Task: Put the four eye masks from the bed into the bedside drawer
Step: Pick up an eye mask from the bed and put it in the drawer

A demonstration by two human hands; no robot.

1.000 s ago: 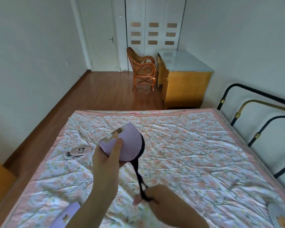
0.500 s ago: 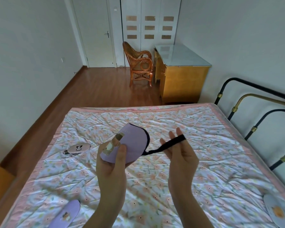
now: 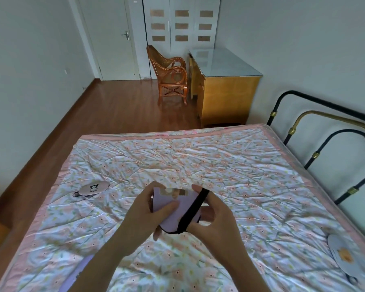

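Floral bedding (image 3: 198, 157) fills the frame's lower half. We hold a lilac mask (image 3: 177, 209) at centre: left hand (image 3: 148, 213) pinching it, right hand (image 3: 211, 220) curled round its black strap (image 3: 193, 209). Three masks remain, at left (image 3: 94, 188), bottom left (image 3: 78, 272), mostly hidden, and lower right (image 3: 343, 256). No drawer shows.
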